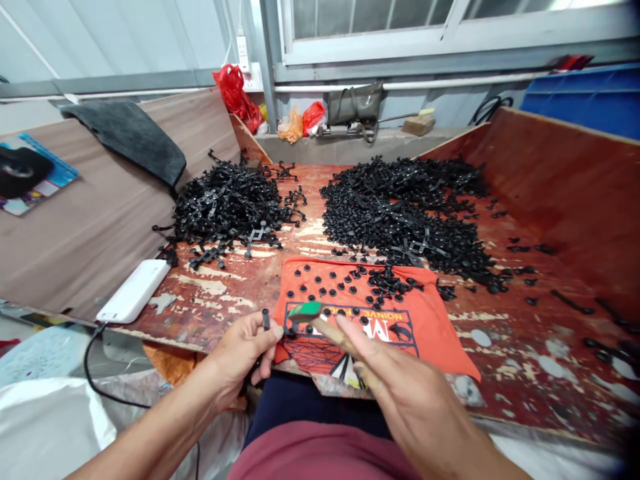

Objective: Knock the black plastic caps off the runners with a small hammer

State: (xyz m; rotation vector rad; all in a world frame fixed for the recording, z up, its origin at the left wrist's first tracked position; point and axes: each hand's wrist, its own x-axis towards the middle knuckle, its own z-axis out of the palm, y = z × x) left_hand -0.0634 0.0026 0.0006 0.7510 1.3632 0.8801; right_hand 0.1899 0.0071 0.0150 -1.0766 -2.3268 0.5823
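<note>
My left hand (pixel 250 347) is closed, pinching a small black plastic piece (pixel 265 320) with a round end at the front edge of the table. In my right hand (pixel 405 380) is the wooden handle of a small hammer (pixel 306 309) whose head looks green. The hammer head hovers over or rests on an orange printed cloth (pixel 445 333); I cannot tell which. Several small black round-based pegs (pixel 333 292) stand apart on this cloth, while a little heap of similar black parts (pixel 390 283) lies at its far right.
Two big piles sit behind: black linkage-like parts (pixel 230 200) at left and small black parts (pixel 400 207) at right. A white power bank or phone (pixel 134 291) with a cable lies left. Wooden boards (pixel 565 173) wall the worn red table (pixel 200 327). A blue crate (pixel 585 100) stands behind.
</note>
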